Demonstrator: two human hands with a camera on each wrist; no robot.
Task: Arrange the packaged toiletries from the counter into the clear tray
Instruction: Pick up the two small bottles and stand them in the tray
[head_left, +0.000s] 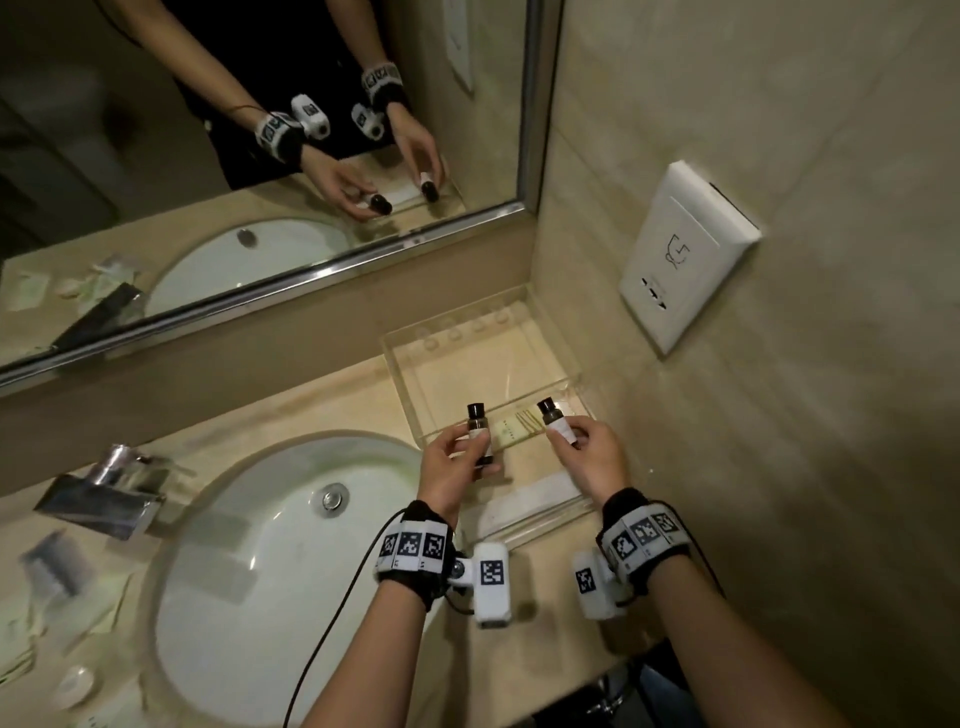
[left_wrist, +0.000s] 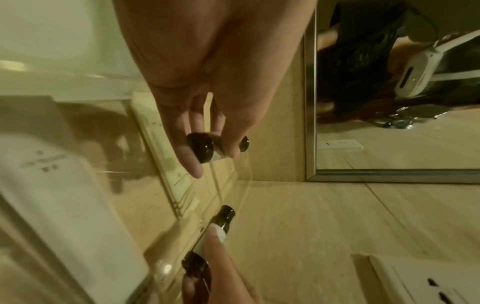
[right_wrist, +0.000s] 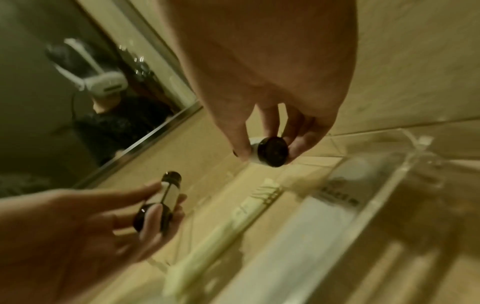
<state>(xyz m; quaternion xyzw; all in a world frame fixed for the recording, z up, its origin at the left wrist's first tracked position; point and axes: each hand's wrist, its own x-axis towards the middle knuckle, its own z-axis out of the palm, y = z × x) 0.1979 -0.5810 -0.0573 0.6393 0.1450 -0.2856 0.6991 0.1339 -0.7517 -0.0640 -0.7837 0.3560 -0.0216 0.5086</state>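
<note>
Dark bottles (head_left: 478, 427) pinched between fingers (head_left: 451, 439) (both hands).

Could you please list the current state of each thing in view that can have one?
Left hand: grip on a capped dark bottle.
Right hand: grip on a second capped bottle.
Clear tray: on the counter, holding flat packets.
Sink: drain stopper visible, no water seen.
Faucet: not running.
</note>
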